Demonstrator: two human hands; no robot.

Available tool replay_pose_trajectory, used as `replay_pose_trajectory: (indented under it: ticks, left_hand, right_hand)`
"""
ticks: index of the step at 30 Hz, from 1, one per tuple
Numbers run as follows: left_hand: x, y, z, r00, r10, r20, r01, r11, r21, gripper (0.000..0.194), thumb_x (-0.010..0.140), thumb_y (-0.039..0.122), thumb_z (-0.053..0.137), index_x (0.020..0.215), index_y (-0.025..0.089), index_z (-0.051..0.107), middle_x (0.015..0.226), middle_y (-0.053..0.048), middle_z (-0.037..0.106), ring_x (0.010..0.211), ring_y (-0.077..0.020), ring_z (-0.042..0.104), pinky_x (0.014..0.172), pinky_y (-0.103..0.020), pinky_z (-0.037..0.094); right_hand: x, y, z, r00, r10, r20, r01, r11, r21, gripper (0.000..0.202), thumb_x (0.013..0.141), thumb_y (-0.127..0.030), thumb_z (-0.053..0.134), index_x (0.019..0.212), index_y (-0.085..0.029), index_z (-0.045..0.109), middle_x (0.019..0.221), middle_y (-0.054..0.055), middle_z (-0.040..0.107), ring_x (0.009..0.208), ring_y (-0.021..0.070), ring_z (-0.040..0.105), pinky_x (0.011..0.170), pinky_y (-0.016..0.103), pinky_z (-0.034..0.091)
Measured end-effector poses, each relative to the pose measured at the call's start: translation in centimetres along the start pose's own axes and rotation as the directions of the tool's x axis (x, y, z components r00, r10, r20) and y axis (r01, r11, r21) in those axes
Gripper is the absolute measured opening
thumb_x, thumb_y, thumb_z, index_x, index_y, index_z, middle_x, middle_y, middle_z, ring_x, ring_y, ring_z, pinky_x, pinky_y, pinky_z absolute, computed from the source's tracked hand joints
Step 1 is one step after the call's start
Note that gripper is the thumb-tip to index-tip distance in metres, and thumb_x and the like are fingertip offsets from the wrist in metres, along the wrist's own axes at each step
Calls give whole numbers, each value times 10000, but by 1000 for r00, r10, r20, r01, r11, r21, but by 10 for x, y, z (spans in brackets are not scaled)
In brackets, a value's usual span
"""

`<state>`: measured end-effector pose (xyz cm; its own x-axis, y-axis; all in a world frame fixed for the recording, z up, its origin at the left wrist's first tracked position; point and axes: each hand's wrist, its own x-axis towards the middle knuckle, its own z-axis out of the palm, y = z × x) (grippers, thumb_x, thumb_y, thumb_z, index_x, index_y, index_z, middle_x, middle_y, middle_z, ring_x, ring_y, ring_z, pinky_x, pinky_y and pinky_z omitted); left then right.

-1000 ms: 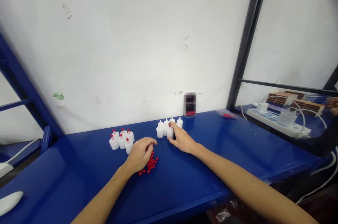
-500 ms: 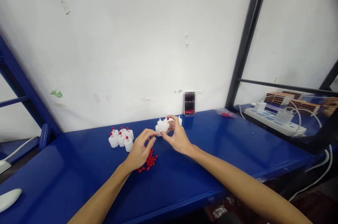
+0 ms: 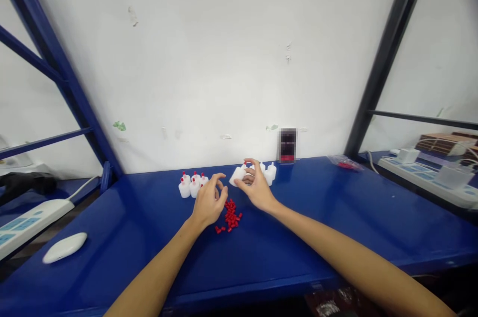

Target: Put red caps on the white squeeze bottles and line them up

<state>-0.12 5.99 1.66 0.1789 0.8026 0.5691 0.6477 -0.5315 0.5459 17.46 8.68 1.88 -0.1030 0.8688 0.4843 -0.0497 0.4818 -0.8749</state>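
My right hand (image 3: pixel 257 186) grips a white bottle (image 3: pixel 237 175) that is tilted, with a red cap at its top by my fingertips. Left of it, my left hand (image 3: pixel 210 200) has its thumb and fingers apart with nothing between them. Several white bottles with red caps (image 3: pixel 184 188) stand together behind and left of my left hand, which partly hides them. More white bottles (image 3: pixel 272 171) stand behind my right hand; it covers some of them. A loose pile of small red caps (image 3: pixel 230 216) lies between my forearms.
A phone-like device (image 3: pixel 287 146) leans on the wall behind the blue table (image 3: pixel 284 257). A clear bag with red pieces (image 3: pixel 344 162) lies at the back right. A white mouse-like object (image 3: pixel 64 248) and a power strip (image 3: pixel 33 220) are at the left, another power strip (image 3: pixel 421 177) at the right.
The camera view has turned left. My left hand has moved apart from the bottle and its fingers have opened. My right hand now holds the bottle tilted.
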Motion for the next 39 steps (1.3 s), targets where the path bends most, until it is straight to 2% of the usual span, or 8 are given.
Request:
replay_pose_trajectory:
  ticks: [3,6,10,15,26,29,33,39]
  left_hand:
    - [0,-8,-6,994,9,107,-12,999,33,290,932,313,436,689,171,505,538,49,423,497,-92,401,546,-251,316]
    - [2,-16,-9,983,24,183,-32,999,41,382,924,314,434,574,171,382,510,46,368,498,-88,350,538,-252,270]
    - [5,-17,-7,982,-4,188,4,1000,0,341,916,317,454,612,164,456,537,42,416,528,-95,374,556,-251,279]
    - [4,-2,0,990,8,143,12,990,-140,211,929,355,477,935,168,573,675,34,492,615,-115,438,605,-251,340]
    - [-4,5,1,964,173,202,-165,985,-59,595,838,280,584,1399,224,395,1164,-82,580,999,-216,563,855,-339,449]
    - [-3,5,3,958,162,237,-172,985,24,537,861,237,529,1388,227,426,1060,-53,662,879,-211,603,863,-367,434]
    - [1,1,0,988,81,135,-98,988,122,433,795,128,518,1215,211,583,821,2,679,684,-167,572,793,-334,423]
    - [5,-10,-9,978,70,197,-75,997,18,152,774,146,559,894,180,647,726,13,649,622,-127,558,591,-239,372]
  right_hand:
    - [-2,6,-9,999,45,-26,-45,999,-17,614,744,-319,716,1241,-269,359,966,-16,528,685,105,612,667,272,503]
    - [-3,10,-14,999,41,-24,-41,999,-28,612,752,-323,712,1244,-268,351,957,-16,536,696,113,617,664,269,498]
    - [-8,11,-10,1000,25,9,-24,998,-51,596,767,-312,702,1249,-270,354,971,-9,540,729,124,633,681,275,506]
    - [-20,8,-1,998,-24,59,26,999,-26,582,781,-292,697,1252,-271,355,960,-12,550,731,124,632,676,273,515]
    - [-31,1,6,997,-19,80,13,998,69,582,775,-324,747,1216,-288,369,1025,6,582,799,152,680,649,270,543]
    - [-33,0,5,996,-39,81,38,999,10,580,780,-358,751,1222,-274,385,1108,50,608,909,187,686,706,303,570]
    - [-28,-2,-6,994,-67,83,76,992,-103,330,890,-404,627,1161,-227,563,1124,83,678,1060,218,660,901,375,538]
    - [-19,-1,-17,979,-31,201,69,980,-186,260,859,-420,655,977,-195,712,910,62,753,867,231,711,826,379,543]
